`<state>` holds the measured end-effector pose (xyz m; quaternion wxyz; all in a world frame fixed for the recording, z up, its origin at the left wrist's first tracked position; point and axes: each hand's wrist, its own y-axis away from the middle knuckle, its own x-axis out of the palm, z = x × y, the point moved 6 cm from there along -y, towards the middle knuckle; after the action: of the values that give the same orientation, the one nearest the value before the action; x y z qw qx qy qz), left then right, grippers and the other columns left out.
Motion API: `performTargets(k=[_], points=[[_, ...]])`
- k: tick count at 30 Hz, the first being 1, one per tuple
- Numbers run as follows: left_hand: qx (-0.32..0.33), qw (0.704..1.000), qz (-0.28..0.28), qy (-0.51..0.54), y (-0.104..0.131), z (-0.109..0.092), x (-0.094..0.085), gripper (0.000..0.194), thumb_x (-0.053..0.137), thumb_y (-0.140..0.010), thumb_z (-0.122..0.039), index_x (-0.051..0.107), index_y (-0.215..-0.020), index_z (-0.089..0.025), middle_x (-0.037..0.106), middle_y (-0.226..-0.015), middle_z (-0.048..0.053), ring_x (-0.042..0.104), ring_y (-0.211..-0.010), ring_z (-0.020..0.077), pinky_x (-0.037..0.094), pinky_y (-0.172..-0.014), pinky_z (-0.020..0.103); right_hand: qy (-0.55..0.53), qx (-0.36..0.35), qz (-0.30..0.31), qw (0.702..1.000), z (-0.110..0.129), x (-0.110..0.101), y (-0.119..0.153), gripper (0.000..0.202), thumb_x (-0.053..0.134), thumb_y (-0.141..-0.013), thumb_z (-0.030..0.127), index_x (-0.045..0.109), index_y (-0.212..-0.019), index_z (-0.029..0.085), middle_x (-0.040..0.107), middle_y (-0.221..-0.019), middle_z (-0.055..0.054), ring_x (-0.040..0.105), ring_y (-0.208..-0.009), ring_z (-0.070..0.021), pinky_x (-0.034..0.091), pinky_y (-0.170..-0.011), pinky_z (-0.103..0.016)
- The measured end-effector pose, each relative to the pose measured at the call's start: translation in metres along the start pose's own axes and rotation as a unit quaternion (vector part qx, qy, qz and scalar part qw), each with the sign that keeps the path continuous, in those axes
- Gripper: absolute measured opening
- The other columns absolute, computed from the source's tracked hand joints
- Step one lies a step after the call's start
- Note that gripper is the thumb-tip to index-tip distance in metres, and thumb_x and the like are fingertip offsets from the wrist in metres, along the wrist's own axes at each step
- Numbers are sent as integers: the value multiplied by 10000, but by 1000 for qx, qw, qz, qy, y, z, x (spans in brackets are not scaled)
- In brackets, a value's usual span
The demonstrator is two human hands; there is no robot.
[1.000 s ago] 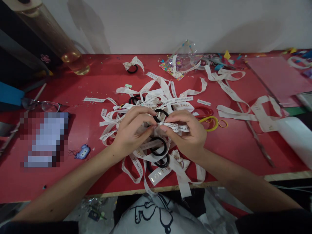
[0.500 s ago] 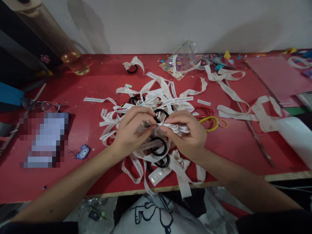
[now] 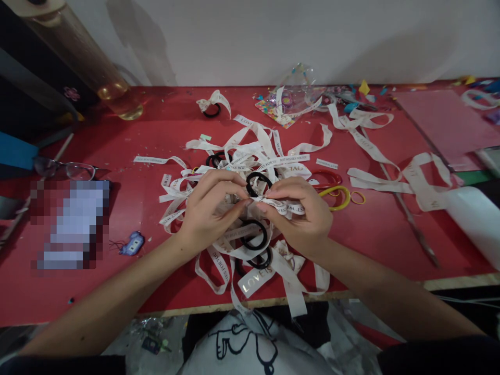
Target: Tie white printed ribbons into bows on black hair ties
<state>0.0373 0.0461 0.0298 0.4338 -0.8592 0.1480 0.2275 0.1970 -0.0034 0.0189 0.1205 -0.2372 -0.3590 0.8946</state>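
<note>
A white ribbon (image 3: 282, 204) printed with dark letters is pinched between my two hands over the middle of the table. My left hand (image 3: 214, 205) grips its left end between thumb and fingertips. My right hand (image 3: 302, 208) pinches the same ribbon close by, with folds of it showing under the fingers. A black hair tie (image 3: 258, 183) stands up at the ribbon, between the fingertips; how they are joined is hidden. Beneath the hands lies a heap of printed white ribbons (image 3: 250, 140) with more black hair ties (image 3: 255, 245) among them.
Scissors with yellow (image 3: 344, 199) and red handles lie right of the heap. Eyeglasses (image 3: 80, 171), a blurred phone (image 3: 76, 224) and a small blue trinket (image 3: 133, 244) are on the left. A bottle (image 3: 121, 101) stands at back left; a ribboned hair tie (image 3: 212, 110) lies near the wall.
Both hands stay nearly in place, still pinching the ribbon. The black hair tie at the fingertips sits slightly more upright, and more of its loop shows.
</note>
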Motion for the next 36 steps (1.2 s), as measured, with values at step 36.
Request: performTargets(k=[36], points=[[-25,991,123,48,2,8,15,22,635,-918,-205,617,-931,-203,673,-1050,78,632,-1017,192,512,-901,361,-139,185,56,971,-23,8,4,249,702,-872,246,600,-1099,255,666,-951,-21,654,-919,-185,599,-778,-337]])
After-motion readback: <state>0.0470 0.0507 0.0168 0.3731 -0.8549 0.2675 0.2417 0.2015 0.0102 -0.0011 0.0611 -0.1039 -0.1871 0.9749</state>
